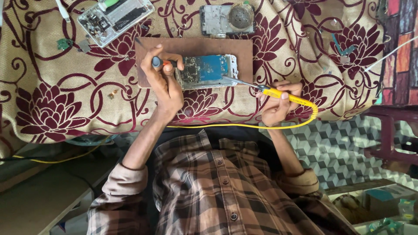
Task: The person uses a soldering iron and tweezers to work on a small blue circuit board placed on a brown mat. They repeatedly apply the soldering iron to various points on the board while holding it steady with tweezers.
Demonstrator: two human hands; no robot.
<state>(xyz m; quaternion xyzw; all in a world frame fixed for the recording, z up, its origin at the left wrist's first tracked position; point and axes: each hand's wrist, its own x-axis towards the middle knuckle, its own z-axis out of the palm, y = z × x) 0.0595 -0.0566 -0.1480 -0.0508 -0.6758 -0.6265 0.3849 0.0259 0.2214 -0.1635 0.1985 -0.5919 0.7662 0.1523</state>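
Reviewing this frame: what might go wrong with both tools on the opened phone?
The soldering iron in the right hand has its tip at the edge of the phone board; a slip may scorch nearby parts. Its yellow cord trails across the patterned cloth near the person's body and might snag. The left hand holds a screwdriver close to the tip, so a burn seems possible.

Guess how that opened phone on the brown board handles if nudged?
The opened phone looks thin and flat, so it probably slides rather than tips. Its bare circuitry suggests it is fragile. The left hand rests against its edge, likely steadying it; the brown board looks smooth.
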